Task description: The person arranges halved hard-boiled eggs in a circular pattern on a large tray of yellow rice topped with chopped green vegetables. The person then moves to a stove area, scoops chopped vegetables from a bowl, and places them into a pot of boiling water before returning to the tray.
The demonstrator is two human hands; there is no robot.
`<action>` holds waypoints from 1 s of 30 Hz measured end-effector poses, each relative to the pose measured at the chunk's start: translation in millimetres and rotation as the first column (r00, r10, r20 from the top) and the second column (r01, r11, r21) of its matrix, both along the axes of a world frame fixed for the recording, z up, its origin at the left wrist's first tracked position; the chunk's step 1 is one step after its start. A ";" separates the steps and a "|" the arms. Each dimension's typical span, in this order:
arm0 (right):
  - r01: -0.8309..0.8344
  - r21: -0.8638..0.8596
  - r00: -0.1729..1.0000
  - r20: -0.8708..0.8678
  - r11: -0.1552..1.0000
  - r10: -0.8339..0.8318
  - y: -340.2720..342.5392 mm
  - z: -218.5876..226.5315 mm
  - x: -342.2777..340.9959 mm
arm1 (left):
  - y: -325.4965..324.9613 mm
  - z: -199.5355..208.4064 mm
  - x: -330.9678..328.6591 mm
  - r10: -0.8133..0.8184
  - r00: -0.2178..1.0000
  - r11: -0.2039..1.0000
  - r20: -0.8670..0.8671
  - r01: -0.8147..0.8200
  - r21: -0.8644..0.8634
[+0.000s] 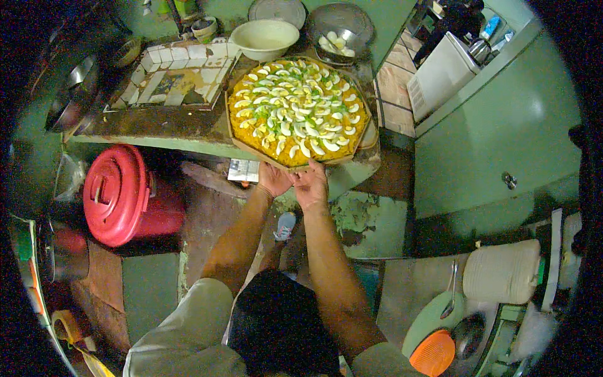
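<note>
A wide, many-sided tray [233,134] rests at the near edge of the counter, its front rim reaching past the edge. Yellow food [254,129] fills it, covered with sliced boiled egg and chopped greens. My left hand [275,179] grips the near rim from below, its fingers hidden under the tray. Close beside it, my right hand [311,183] holds the same rim, thumb at the edge and the other fingers mostly out of sight underneath.
Behind the tray stand a cream basin [264,34] and a metal bowl with boiled eggs [336,45]. A tiled sink [179,75] lies to the left. Below the counter is a red lidded bucket [116,195]. A green door [502,144] and a doorway are at right, with a person beyond.
</note>
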State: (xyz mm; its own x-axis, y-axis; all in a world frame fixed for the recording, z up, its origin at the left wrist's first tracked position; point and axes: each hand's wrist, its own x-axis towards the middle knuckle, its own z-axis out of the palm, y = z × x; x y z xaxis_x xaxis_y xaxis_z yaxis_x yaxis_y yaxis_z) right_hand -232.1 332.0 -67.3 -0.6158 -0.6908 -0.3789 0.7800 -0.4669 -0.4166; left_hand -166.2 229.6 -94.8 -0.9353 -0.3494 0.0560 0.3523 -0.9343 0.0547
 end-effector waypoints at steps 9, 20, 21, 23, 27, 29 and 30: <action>0.051 0.272 0.996 -0.081 0.961 -0.030 90.6 80.3 17.7 | -11.6 -2.9 -17.2 -0.050 0.805 0.993 0.591 -0.021 0.113; 0.236 0.694 0.938 0.019 0.680 -0.345 227.8 92.8 55.7 | 14.1 -123.6 77.7 -0.103 0.664 0.983 0.741 0.179 -0.024; 0.254 0.709 0.924 0.024 0.658 -0.382 230.8 99.8 59.1 | 19.2 -128.3 86.1 -0.116 0.645 0.981 0.756 0.194 -0.015; 0.281 0.727 0.900 0.027 0.626 -0.436 232.6 108.5 62.7 | 26.2 -130.6 104.3 -0.124 0.609 0.976 0.783 0.216 -0.014; 0.338 0.671 0.886 0.010 0.660 -0.463 239.5 95.4 54.0 | 29.0 -126.9 114.8 -0.119 0.560 0.960 0.820 0.275 -0.049; 0.389 0.637 0.875 -0.029 0.666 -0.484 246.4 88.5 49.6 | 34.6 -124.5 106.6 -0.149 0.534 0.939 0.832 0.340 -0.049; 0.396 0.604 0.884 -0.046 0.692 -0.465 245.8 80.4 40.6 | 33.9 -122.9 103.1 -0.124 0.534 0.935 0.837 0.344 -0.081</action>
State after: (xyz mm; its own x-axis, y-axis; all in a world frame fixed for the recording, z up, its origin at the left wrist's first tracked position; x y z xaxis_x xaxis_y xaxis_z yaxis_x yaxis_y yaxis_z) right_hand -191.5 577.8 13.1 -0.7236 0.0176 -0.6900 0.6083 -0.4562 -0.6496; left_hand -63.2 263.4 -217.7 -0.6627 -0.1924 -0.7238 -0.1760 -0.8994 0.4002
